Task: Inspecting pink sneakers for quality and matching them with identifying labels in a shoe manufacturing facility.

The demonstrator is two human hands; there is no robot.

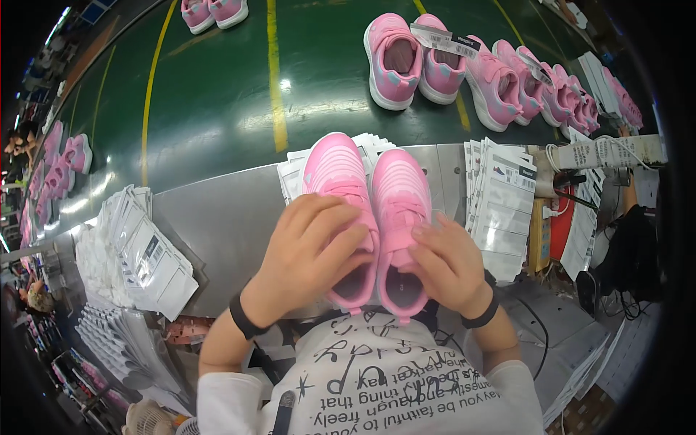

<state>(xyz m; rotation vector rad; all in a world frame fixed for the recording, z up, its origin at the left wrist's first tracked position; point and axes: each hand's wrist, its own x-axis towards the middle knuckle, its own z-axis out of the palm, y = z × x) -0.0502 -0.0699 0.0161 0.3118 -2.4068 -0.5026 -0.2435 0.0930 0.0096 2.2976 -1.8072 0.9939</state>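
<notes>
A pair of pink sneakers sits in front of me, toes pointing away: a left-hand sneaker [335,161] and a right-hand sneaker [401,181], both with white soles and pale ridged lines over the toes. My left hand [308,250] is curled over the upper of the left-hand one, its fingers at the laces and collar. With bent fingers, my right hand [451,262] grips the strap edge of the other sneaker. Grey insoles show in the heel openings near my shirt. Under the toes lies a stack of printed white sheets [292,181].
A green conveyor belt [210,94] with yellow lines runs beyond the metal bench edge [217,217]. More pink sneakers [395,65] stand on it, some with tags. Printed card stacks lie at the right [502,203] and left [148,254]. A power strip [609,152] with cables is far right.
</notes>
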